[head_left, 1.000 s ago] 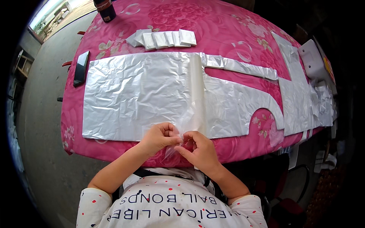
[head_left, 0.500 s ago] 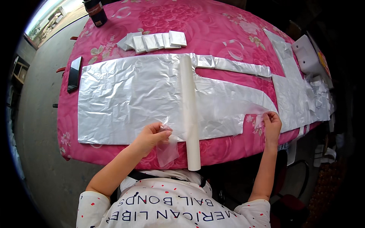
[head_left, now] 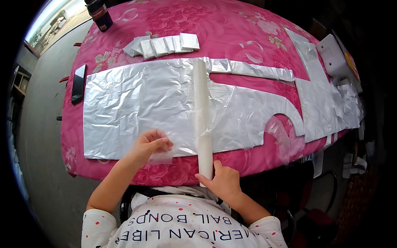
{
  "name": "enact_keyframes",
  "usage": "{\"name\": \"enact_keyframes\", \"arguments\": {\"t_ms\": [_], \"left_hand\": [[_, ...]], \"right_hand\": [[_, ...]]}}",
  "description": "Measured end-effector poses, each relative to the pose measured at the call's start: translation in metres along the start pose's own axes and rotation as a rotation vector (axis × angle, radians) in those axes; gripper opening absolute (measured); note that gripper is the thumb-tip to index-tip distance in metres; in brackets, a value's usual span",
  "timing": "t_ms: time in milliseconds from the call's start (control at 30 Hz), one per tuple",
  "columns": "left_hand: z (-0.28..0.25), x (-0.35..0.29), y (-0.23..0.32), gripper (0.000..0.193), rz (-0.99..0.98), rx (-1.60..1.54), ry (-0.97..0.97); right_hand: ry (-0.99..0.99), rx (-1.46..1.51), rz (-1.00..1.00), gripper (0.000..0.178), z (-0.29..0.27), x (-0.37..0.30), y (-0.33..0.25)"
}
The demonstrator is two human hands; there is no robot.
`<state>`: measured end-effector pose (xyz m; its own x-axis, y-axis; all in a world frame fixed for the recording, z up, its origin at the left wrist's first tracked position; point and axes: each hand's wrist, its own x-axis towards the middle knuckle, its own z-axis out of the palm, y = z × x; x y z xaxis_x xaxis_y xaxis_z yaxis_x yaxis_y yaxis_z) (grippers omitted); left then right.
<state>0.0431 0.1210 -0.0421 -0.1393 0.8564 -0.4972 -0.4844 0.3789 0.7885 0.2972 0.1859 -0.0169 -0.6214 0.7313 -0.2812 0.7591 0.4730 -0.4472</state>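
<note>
Head view: curled left hand (head_left: 149,144) pinching clear film (head_left: 162,158); part-open right hand (head_left: 225,180) touching smooth roll (head_left: 202,103) across wrinkled silvery sheet (head_left: 118,113); square packets (head_left: 167,45) beyond.

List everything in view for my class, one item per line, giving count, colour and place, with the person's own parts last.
Tablecloth: 1, pink floral, beneath everything laid out
Cut-out sheet: 1, silvery, middle
Roll: 1, whitish, across the cut-out sheet
Clear film: count unclear, transparent, either side of the roll
Second sheet: 1, silvery, right
Folded packets: at least six, silvery white, far side
Phone: 1, black, left edge
Container: 1, dark, far left
Box: 1, white, far right
Crumpled plastic: count unclear, silvery white, right end
Floor: 1, grey, left
Shirt: 1, white with red dots, bottom
Left hand: 1, bare, holding clear film
Right hand: 1, bare, at the roll's near end
</note>
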Motion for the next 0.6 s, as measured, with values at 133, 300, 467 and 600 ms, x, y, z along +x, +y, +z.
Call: {"name": "enact_keyframes", "arguments": {"t_ms": [133, 300, 467, 600], "left_hand": [[-0.073, -0.032, 0.018, 0.009, 0.035, 0.109, 0.275], [-0.142, -0.067, 0.021, 0.008, 0.069, 0.304, 0.469], [-0.135, -0.059, 0.022, 0.003, 0.121, 0.441, 0.485], [-0.133, -0.055, 0.025, 0.003, 0.137, 0.518, 0.492]], "right_hand": [[-0.021, 0.139, 0.04, 0.048, -0.006, 0.002, 0.009], [-0.009, 0.266, 0.112, 0.052, -0.013, 0.005, 0.024], [0.599, 0.198, -0.027, 0.06, -0.024, 0.031, 0.034], [0.599, -0.061, -0.255, 0.062, -0.024, 0.056, 0.034]]}}
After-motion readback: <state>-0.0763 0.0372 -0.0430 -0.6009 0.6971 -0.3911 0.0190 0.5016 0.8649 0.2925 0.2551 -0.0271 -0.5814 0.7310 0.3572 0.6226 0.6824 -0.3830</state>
